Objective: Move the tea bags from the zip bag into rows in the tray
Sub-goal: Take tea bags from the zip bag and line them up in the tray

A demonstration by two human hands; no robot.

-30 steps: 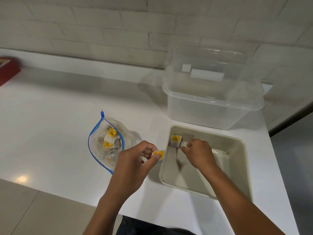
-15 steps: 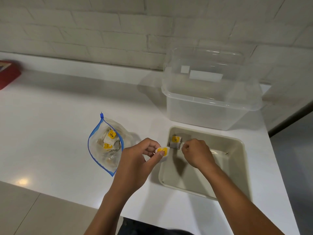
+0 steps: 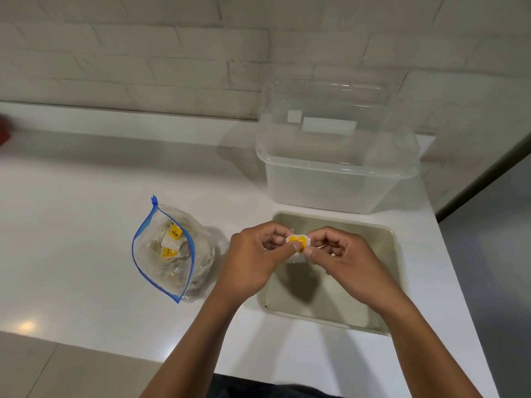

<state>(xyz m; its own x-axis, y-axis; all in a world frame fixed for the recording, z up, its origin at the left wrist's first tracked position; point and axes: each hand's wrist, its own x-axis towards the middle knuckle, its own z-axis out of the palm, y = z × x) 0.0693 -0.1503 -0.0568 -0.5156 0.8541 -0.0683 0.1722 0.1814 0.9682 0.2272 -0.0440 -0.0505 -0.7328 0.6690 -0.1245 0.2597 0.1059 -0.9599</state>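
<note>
A clear zip bag (image 3: 172,254) with a blue zipper lies open on the white counter, holding several tea bags with yellow tags. To its right sits a beige tray (image 3: 385,254). Over the tray's near-left corner my left hand (image 3: 253,257) and my right hand (image 3: 342,257) meet and both pinch one tea bag (image 3: 298,242) with a yellow tag between thumb and fingers. The tea bag placed earlier in the tray's far-left corner is hidden behind my hands.
A clear plastic tub (image 3: 336,179) with its raised lid stands right behind the tray, against the white brick wall. The counter's right edge runs close past the tray. A red object (image 3: 4,133) shows at the far left edge.
My left hand carried its tea bag rightward over the tray. My right hand left the first tea bag and came across, and it now pinches the same bag as the left.
</note>
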